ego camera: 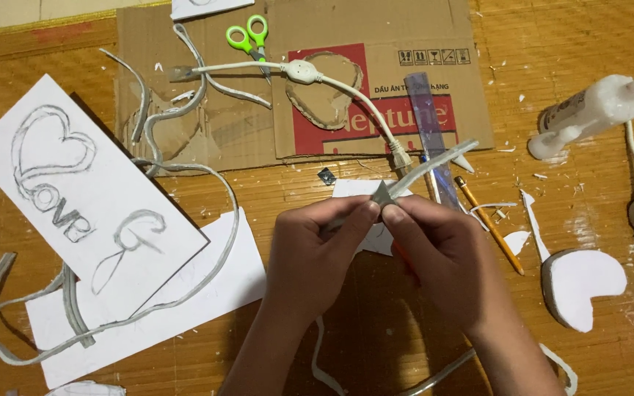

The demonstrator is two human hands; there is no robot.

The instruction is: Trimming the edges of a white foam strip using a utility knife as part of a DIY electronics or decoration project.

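we pinch a grey strip (423,170) between both hands, left hand (317,249) and right hand (438,253) clamped on its near end above the floor (552,88); we judge the free end could whip the ruler (428,117) or pencil (487,224), or kink under tight fingers.

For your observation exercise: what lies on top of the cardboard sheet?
On the cardboard lie green scissors, a white cable with an inline connector, grey strips and the top of a clear ruler. Whatever is beneath the cardboard is hidden.
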